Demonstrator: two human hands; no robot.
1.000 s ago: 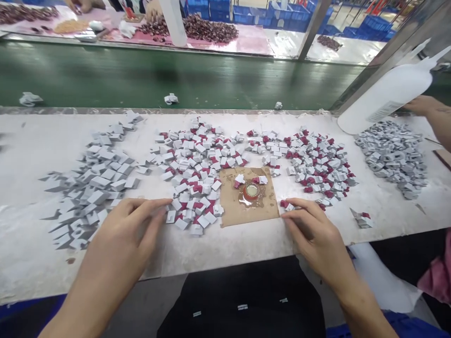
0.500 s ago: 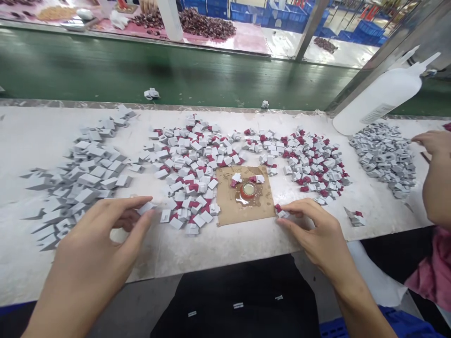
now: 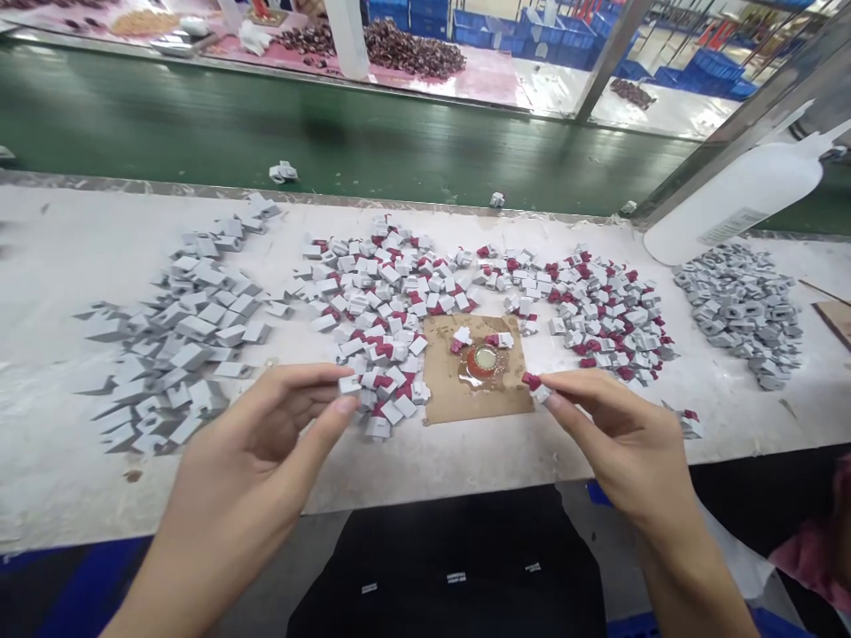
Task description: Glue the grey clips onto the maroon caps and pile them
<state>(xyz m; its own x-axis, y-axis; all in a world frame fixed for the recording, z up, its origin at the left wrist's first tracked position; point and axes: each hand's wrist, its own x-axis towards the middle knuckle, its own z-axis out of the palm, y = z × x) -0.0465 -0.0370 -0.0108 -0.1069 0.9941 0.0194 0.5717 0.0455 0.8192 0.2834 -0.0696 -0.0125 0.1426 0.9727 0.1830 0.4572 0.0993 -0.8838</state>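
My left hand (image 3: 266,443) pinches a small grey plastic block (image 3: 349,385) between thumb and forefinger, in front of a heap of grey-and-maroon pieces (image 3: 372,301). Between the thumb and finger of my right hand (image 3: 618,434) is a small grey-and-maroon plastic piece (image 3: 535,386), its maroon end pointing left. It hangs by the right edge of a brown cardboard square (image 3: 452,403). A round red cap-like thing with a pale centre (image 3: 485,359) sits in a wet, shiny patch on the cardboard. Two grey-and-maroon pieces (image 3: 498,340) lie behind it.
Plain grey blocks (image 3: 206,323) are heaped at left. More grey-and-maroon pieces (image 3: 605,310) and a grey heap (image 3: 745,306) lie at right. A white squeeze bottle (image 3: 737,199) leans by a metal post. Behind the table runs a green belt (image 3: 412,142) with a few loose pieces.
My left hand has moved right with its grey block, toward the middle heap. My right hand still holds its piece by the cardboard. The neighbour's hand at the right has left the view.
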